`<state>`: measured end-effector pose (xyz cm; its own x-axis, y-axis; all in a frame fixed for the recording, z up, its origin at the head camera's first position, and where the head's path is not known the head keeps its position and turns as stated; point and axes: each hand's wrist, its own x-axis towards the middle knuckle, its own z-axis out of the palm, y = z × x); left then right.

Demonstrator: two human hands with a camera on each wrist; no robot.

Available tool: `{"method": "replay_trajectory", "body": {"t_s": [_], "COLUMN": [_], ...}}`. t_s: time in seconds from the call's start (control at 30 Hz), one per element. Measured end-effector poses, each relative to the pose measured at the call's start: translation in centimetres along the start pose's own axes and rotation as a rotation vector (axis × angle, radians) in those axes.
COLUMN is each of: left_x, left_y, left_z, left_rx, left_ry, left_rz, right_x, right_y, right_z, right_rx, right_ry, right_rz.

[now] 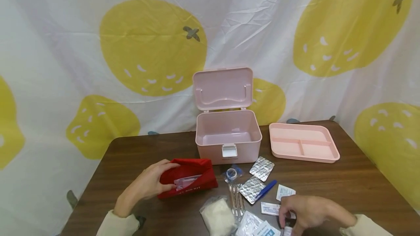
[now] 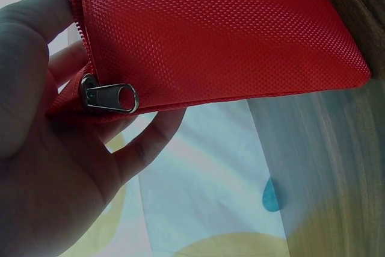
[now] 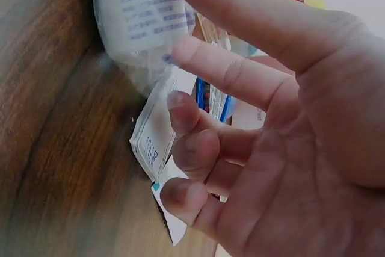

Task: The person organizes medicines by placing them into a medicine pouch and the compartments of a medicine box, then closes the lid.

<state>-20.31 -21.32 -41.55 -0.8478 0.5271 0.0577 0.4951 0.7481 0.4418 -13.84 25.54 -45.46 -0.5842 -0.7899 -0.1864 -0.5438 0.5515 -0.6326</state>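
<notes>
In the head view my left hand (image 1: 152,177) grips the near end of a red first aid pouch (image 1: 205,179), whose mouth gapes with a clear packet (image 1: 187,182) inside. The left wrist view shows the fingers around the pouch's corner, beside the metal zipper pull (image 2: 111,97). My right hand (image 1: 306,210) is low over the table, thumb and forefinger spread about a small white item (image 1: 287,231). In the right wrist view its fingers are loosely bent, apart, close to a clear-wrapped white roll with blue print (image 3: 153,19).
An open pink box (image 1: 229,152) stands at the back, its divided tray (image 1: 305,156) to the right. Between the hands lie blister packs (image 1: 261,169), a blue pen (image 1: 266,189), cotton swabs (image 1: 236,201), tape (image 1: 231,174), a bagged cream pad (image 1: 219,217) and several flat sachets (image 1: 266,229).
</notes>
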Motion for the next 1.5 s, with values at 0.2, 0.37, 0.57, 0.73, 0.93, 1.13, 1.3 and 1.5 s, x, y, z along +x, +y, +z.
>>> {"method": "replay_trajectory", "body": {"t_s": [0.2,0.37,0.57,0.73,0.93,1.13,1.3,1.5], "left_x": [0.0,-0.1,-0.1,-0.1,0.0,-0.1,-0.1,-0.1], "left_y": [0.0,0.0,0.1,0.1,0.1,0.1,0.1,0.1], "left_z": [0.0,0.0,0.0,0.0,0.0,0.0,0.0,0.0], "left_rx": [0.002,0.017,0.015,0.002,-0.015,-0.02,-0.016,-0.008], "left_ry": [0.0,0.006,0.004,-0.001,-0.009,-0.013,-0.007,0.003], "left_rz": [-0.013,0.001,-0.006,-0.017,-0.022,-0.029,-0.02,-0.007], "right_x": [0.4,0.7,1.3,1.6,1.6,1.7,1.7,2.0], "right_y": [0.6,1.1,1.7,2.1,2.5,2.8,3.1,3.4], "right_z": [0.0,-0.1,-0.5,-0.8,-1.2,-1.3,-1.5,-1.9], "right_rx": [0.032,0.093,0.152,0.21,0.234,0.263,0.278,0.311], "right_ry": [0.05,0.097,0.152,0.166,0.176,0.161,0.134,0.11], "right_rz": [-0.015,0.003,0.008,0.025,0.044,0.025,-0.015,-0.043]}}
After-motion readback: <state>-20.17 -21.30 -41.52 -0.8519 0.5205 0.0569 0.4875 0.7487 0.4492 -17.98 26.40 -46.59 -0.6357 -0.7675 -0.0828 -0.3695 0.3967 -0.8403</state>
